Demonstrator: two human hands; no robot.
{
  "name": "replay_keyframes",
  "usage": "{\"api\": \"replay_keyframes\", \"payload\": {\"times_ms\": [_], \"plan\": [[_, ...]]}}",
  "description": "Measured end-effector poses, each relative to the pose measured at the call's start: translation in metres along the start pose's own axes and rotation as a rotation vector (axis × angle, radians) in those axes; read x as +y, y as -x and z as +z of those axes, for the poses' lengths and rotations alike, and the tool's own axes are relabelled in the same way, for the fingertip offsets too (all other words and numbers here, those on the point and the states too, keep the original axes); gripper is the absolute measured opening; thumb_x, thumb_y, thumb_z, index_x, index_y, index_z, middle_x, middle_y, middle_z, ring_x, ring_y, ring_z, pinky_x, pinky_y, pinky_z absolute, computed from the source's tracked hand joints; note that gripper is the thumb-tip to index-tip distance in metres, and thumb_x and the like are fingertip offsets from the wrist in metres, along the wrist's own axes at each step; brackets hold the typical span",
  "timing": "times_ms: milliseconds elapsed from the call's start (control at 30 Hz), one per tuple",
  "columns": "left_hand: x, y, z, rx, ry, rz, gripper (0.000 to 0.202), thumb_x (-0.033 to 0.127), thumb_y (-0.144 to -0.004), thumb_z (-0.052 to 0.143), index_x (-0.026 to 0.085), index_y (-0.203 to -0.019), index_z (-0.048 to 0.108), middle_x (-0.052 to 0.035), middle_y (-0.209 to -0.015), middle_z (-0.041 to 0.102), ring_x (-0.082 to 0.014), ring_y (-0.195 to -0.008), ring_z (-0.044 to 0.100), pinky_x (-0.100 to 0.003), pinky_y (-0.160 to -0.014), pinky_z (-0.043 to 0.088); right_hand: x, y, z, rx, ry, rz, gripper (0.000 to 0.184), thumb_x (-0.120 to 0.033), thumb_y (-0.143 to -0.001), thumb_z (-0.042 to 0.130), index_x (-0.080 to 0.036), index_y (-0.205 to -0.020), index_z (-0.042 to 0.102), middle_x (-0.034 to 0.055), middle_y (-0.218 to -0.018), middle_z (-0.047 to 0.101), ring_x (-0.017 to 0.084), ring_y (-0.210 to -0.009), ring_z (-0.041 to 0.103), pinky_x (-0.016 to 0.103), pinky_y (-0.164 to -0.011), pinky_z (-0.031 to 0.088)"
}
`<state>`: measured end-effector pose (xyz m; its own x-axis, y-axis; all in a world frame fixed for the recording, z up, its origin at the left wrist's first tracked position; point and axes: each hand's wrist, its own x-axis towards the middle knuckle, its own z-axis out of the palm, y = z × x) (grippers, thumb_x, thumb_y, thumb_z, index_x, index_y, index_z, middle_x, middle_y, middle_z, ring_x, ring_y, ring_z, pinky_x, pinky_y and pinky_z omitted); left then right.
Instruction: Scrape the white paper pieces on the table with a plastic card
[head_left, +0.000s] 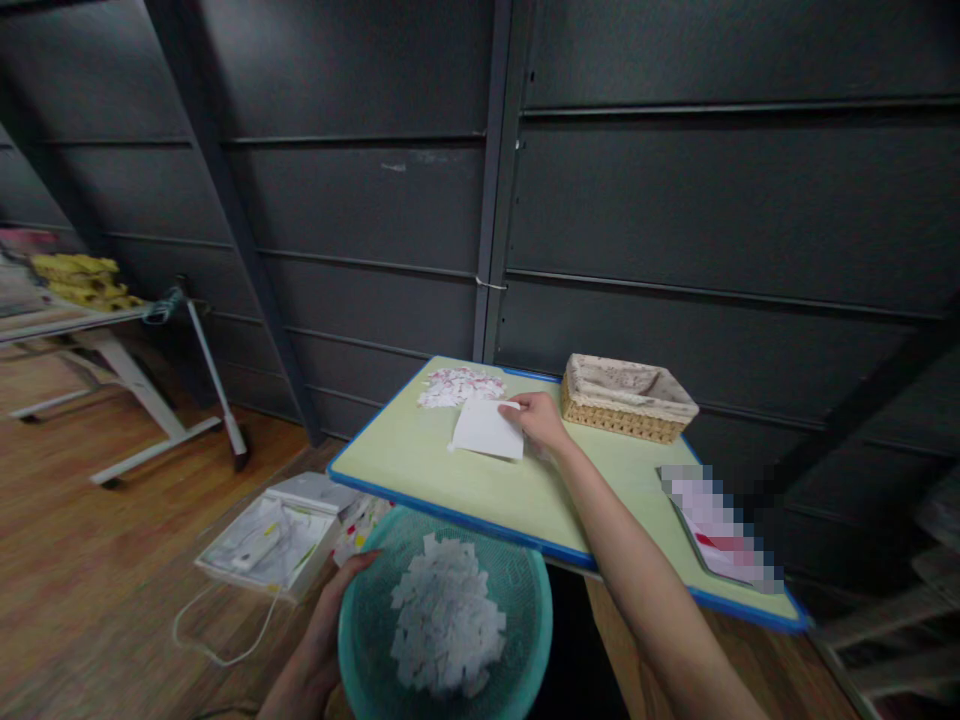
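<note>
My right hand (535, 420) pinches the right edge of a white sheet of paper (487, 428) over the table. Just behind that sheet lies a heap of small white paper scraps (459, 385) with some red marks. Below the table's front edge, my left hand (341, 608) grips the left rim of a green mesh plastic basket (529, 600). Inside it sits a larger mound of white paper scraps (450, 620). Part of my left hand's grip is hidden behind the basket's side.
A light-green table (405, 455) has blue edging. A cloth-lined wicker basket (622, 418) stands at its back right, a partly blurred flat item (712, 530) at its right. An open white box (270, 545) with a cable lies on the floor. Dark panelled wall (375, 210) behind.
</note>
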<state>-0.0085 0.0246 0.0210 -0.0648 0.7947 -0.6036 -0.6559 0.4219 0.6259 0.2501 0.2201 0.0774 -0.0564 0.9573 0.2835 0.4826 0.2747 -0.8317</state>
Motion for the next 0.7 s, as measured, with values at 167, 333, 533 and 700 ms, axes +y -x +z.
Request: {"api": "replay_keyframes", "payload": {"times_ms": [167, 333, 533, 700], "plan": [[-0.001, -0.002, 0.000, 0.026, -0.071, 0.044, 0.009, 0.010, -0.067, 0.067, 0.016, -0.064, 0.061, -0.0015, -0.048, 0.069, -0.0173, -0.042, 0.063, -0.028, -0.044, 0.053, -0.010, 0.009, -0.002, -0.420, -0.234, 0.016, 0.033, -0.041, -0.062, 0.071, -0.009, -0.068, 0.068, -0.0011, -0.053, 0.055, 0.009, -0.048, 0.042, 0.022, -0.047, 0.027], [-0.001, -0.002, -0.001, 0.029, -0.072, 0.063, 0.007, 0.010, -0.068, 0.067, 0.015, -0.066, 0.063, -0.0015, -0.050, 0.069, -0.0171, -0.044, 0.064, -0.027, -0.046, 0.053, -0.016, 0.014, 0.003, -0.546, -0.327, 0.031, 0.035, -0.041, -0.059, 0.076, -0.009, -0.069, 0.068, -0.0004, -0.056, 0.057, 0.008, -0.049, 0.043, 0.022, -0.047, 0.026], [-0.001, -0.001, 0.001, 0.032, -0.074, 0.062, 0.008, 0.009, -0.069, 0.065, 0.014, -0.065, 0.063, -0.0016, -0.049, 0.069, -0.0166, -0.042, 0.063, -0.027, -0.045, 0.053, -0.012, 0.009, 0.007, -0.268, -0.511, 0.077, 0.041, -0.046, -0.056, 0.077, -0.011, -0.073, 0.065, -0.0010, -0.057, 0.056, 0.008, -0.050, 0.044, 0.021, -0.046, 0.029], [-0.001, 0.000, 0.002, 0.072, -0.058, 0.087, 0.012, 0.007, -0.071, 0.063, 0.016, -0.063, 0.062, 0.0005, -0.048, 0.069, -0.0142, -0.042, 0.062, -0.024, -0.044, 0.052, 0.002, -0.005, 0.008, 0.185, -0.540, 0.125, 0.048, -0.056, -0.068, 0.064, -0.016, -0.093, 0.057, -0.0016, -0.064, 0.056, 0.011, -0.050, 0.048, 0.021, -0.042, 0.037]]}}
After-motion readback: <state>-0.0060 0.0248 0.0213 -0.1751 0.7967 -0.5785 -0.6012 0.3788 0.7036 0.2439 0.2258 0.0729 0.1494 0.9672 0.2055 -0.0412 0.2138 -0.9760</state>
